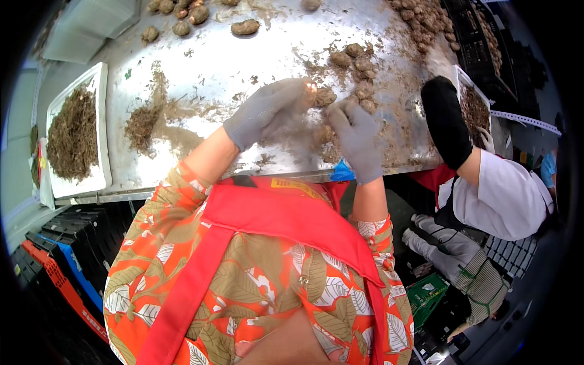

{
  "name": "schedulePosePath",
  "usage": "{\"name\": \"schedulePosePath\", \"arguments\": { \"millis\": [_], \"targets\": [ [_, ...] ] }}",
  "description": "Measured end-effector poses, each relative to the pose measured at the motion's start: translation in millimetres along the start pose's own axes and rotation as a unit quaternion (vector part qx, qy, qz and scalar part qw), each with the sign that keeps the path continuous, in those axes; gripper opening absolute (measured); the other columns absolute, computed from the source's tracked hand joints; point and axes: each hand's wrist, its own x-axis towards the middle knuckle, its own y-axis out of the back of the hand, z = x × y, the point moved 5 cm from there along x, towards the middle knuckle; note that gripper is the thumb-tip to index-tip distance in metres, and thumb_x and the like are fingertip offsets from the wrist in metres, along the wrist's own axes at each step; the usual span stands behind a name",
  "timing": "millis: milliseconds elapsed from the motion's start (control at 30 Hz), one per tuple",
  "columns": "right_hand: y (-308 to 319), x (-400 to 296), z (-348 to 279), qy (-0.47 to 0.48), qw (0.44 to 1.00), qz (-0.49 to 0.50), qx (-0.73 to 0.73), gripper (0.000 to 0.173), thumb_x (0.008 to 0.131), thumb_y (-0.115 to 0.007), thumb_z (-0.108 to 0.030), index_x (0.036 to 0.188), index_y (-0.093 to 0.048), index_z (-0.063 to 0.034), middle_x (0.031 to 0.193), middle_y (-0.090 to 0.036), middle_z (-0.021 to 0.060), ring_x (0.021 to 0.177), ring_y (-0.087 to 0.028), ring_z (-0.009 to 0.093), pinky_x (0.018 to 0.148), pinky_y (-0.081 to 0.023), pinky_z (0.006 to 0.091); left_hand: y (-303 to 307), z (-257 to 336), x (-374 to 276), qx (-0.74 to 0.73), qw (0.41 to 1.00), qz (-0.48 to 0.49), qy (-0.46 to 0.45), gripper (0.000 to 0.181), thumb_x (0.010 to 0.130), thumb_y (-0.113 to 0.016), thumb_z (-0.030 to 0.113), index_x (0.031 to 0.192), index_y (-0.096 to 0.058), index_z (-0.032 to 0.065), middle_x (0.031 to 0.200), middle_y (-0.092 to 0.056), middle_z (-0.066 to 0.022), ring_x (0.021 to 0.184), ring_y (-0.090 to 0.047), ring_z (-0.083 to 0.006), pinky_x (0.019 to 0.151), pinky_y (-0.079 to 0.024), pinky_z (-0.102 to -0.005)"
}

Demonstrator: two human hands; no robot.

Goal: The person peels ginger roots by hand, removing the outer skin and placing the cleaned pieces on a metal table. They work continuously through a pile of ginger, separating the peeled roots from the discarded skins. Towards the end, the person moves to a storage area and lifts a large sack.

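Observation:
My left hand (pixel 273 107), in a grey knit glove, is closed around a root corm, likely taro, whose pinkish-orange end (pixel 311 86) shows at the fingertips. Just right of it is a brown hairy corm (pixel 325 97); I cannot tell whether it is held or rests on the table. My right hand (pixel 357 137), also gloved in grey, has its fingers curled down close to that corm. What lies under those fingers is hidden. Below and between the hands, the metal table (pixel 214 59) is blurred with brown fibres. Several corms (pixel 360 64) lie beyond my right hand.
A white foam tray of root fibres (pixel 73 132) stands left, near a loose fibre heap (pixel 140 125). More corms (pixel 181 28) lie at the back. A corm pile (pixel 424 23) and black crates (pixel 474 45) are far right. A co-worker's black-sleeved arm (pixel 445 121) reaches in beside another tray.

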Motion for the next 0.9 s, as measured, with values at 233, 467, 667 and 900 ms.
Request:
{"name": "schedulePosePath", "arguments": {
  "millis": [233,467,667,900],
  "targets": [
    [-2.2,20.7,-20.8,-0.051,0.997,0.062,0.010,0.017,0.091,-0.062,-0.021,0.087,-0.069,-0.0060,0.083,-0.067,0.0112,0.073,-0.064,0.028,0.067,-0.050,0.0360,1.1,-7.3,5.6,0.140,0.989,-0.037,-0.004,0.044,0.100,-0.058,0.023,0.135,-0.050,-0.0030,0.117,-0.063,-0.0079,0.091,-0.064,-0.0115,0.074,-0.055,-0.0252],
    [-4.9,17.5,-10.6,-0.006,0.999,0.003,-0.050,0.013,0.091,-0.062,-0.013,0.096,-0.065,-0.0016,0.084,-0.068,0.0144,0.074,-0.063,0.028,0.071,-0.050,0.0348,-3.8,-14.8,-7.7,0.168,0.985,0.008,0.028,0.033,0.096,-0.063,0.020,0.123,-0.059,0.0005,0.103,-0.064,-0.0038,0.090,-0.061,-0.0093,0.076,-0.052,-0.0246],
    [-26.5,-12.5,-28.3,0.169,0.970,-0.161,-0.070,0.016,0.085,-0.062,-0.014,0.098,-0.068,-0.0105,0.087,-0.064,0.0091,0.074,-0.065,0.029,0.070,-0.052,0.0361,3.2,-9.1,4.0,0.258,0.959,0.101,-0.064,0.032,0.099,-0.058,0.022,0.124,-0.060,0.0015,0.106,-0.067,-0.0051,0.093,-0.061,-0.0098,0.078,-0.052,-0.0249],
    [2.2,3.1,-0.8,-0.047,0.999,-0.017,0.018,0.022,0.084,-0.068,-0.017,0.104,-0.073,-0.0116,0.087,-0.069,0.0015,0.070,-0.064,0.015,0.064,-0.051,0.0278,6.5,-4.5,1.8,-0.035,0.999,0.030,-0.014,0.039,0.102,-0.054,0.025,0.132,-0.053,-0.0005,0.112,-0.065,-0.0062,0.097,-0.062,-0.0120,0.083,-0.053,-0.0255]
  ]
}}
